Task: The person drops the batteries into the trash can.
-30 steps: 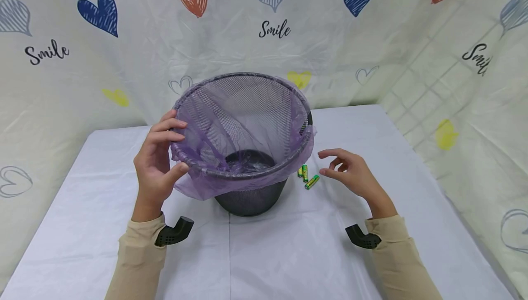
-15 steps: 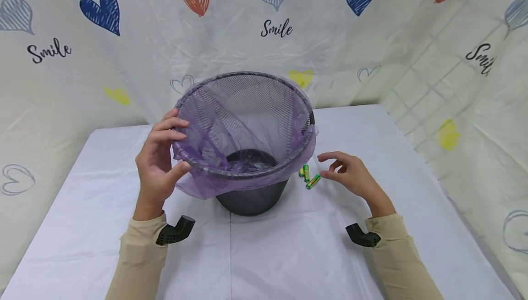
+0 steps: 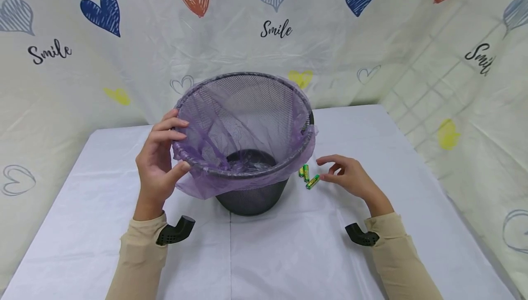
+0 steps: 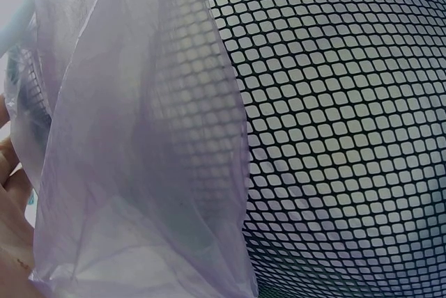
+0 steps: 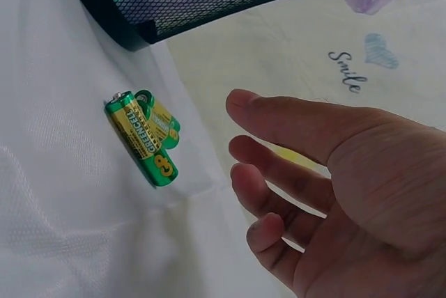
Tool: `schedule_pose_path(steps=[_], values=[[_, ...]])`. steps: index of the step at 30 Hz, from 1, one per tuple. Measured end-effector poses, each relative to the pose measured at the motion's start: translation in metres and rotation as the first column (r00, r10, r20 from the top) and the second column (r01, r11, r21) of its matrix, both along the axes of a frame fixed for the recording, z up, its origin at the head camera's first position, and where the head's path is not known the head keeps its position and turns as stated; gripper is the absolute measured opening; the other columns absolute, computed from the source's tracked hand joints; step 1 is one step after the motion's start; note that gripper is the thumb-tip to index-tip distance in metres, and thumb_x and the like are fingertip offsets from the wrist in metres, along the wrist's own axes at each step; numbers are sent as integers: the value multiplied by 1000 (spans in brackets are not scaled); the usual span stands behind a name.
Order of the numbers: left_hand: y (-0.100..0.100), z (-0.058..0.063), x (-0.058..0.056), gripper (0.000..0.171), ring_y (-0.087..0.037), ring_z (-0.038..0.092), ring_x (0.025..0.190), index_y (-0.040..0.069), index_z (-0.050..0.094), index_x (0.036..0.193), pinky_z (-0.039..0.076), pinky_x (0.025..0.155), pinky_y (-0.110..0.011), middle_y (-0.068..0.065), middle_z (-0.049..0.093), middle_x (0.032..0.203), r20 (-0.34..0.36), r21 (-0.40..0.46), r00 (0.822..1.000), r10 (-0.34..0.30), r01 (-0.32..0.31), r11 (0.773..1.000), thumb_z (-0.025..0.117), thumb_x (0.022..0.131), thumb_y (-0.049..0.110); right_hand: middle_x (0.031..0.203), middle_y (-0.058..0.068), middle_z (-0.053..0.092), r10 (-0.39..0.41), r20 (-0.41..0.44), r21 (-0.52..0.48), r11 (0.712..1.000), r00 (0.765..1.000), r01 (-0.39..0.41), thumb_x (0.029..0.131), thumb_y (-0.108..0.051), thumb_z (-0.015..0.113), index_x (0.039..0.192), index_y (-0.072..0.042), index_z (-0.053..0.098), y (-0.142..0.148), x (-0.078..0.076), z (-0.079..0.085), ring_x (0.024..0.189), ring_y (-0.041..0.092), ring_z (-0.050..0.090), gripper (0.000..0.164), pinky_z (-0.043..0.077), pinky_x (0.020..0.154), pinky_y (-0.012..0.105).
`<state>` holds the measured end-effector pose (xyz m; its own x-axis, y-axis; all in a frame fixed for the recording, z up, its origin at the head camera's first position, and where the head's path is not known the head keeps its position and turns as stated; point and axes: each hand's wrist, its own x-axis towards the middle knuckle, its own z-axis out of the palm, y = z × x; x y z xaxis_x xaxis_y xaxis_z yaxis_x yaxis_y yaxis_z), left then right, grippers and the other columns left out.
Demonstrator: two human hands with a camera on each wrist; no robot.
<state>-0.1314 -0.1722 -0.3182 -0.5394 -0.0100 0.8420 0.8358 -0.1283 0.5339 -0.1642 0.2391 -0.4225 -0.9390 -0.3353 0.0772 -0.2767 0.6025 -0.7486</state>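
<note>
A black mesh wastebasket [image 3: 251,201], lined with a thin purple plastic bag [image 3: 235,183] folded over its rim, stands on the table. My left hand [image 3: 153,171] grips the left side of the rim, fingers over the edge and thumb in front. In the left wrist view, the bag [image 4: 139,159] and mesh [image 4: 341,124] hide most of that hand. Three green and yellow batteries lie right of the basket: a front battery [image 3: 313,182] and two behind it. My right hand [image 3: 350,176] hovers beside them, fingers loosely bent; the right wrist view shows it apart from the battery [image 5: 143,141].
A white cloth [image 3: 268,259] covers the table. Behind it hangs a pale curtain [image 3: 231,39] printed with hearts and "Smile", continuing round both sides. Black wrist mounts [image 3: 176,231] stick out from the sleeves.
The right hand has shifted very slightly to the left and down, nearer the batteries. The left hand and wastebasket hold still; small shifts of the whole view come from the head.
</note>
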Motion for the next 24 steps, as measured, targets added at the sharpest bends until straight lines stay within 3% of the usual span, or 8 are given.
schedule_pose_path(steps=[11, 24], values=[[-2, -1, 1, 51, -38, 35, 129, -12, 56, 94, 26, 113, -48, -18, 58, 112, -6, -19, 1000, 16, -16, 1000, 78, 70, 28, 110, 3, 64, 10, 66, 34, 999, 998, -13, 78, -24, 72, 115, -18, 62, 0, -3, -10, 78, 15, 55, 39, 46, 62, 21], [-1, 0, 1, 51, -39, 34, 129, -12, 55, 94, 26, 113, -48, -18, 57, 112, -12, -23, 1000, 11, -12, 1000, 78, 71, 28, 103, 1, 62, 23, 45, 109, 994, 999, -28, 76, -12, 72, 111, -18, 65, -2, -6, -25, 73, 13, 53, 36, 43, 60, 19]])
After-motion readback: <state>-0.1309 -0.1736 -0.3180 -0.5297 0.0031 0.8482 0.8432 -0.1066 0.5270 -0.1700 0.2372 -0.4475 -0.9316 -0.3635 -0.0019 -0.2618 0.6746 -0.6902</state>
